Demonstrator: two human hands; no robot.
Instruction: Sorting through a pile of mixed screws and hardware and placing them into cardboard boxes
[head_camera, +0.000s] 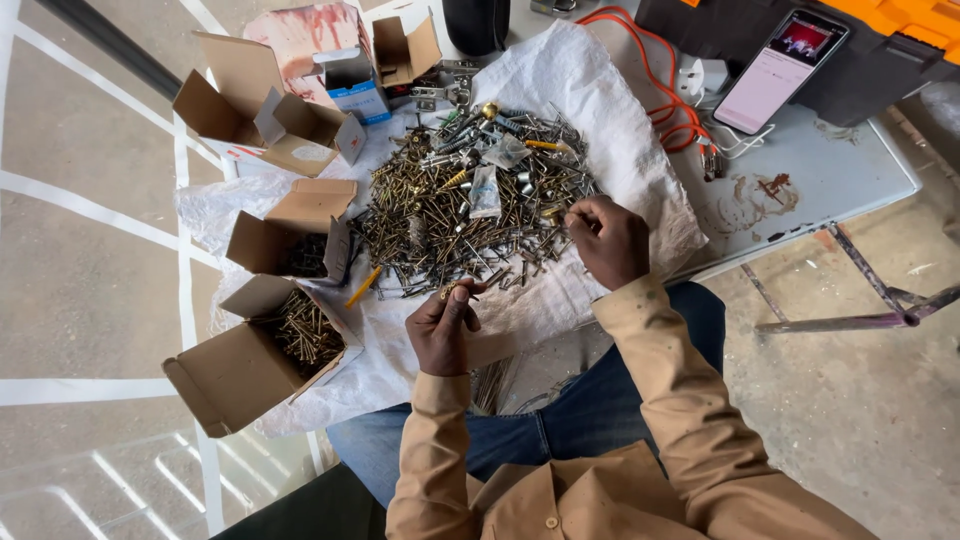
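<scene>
The person wears a tan long-sleeved shirt with a collar and a matching button at the bottom centre of the frame. Its cuffs reach both wrists. Blue jeans cover the legs. The left hand and right hand are bare.

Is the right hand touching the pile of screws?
Touching. The head view shows the right hand with its fingertips pressed into the near edge of the screw pile, no gap between them.
</scene>
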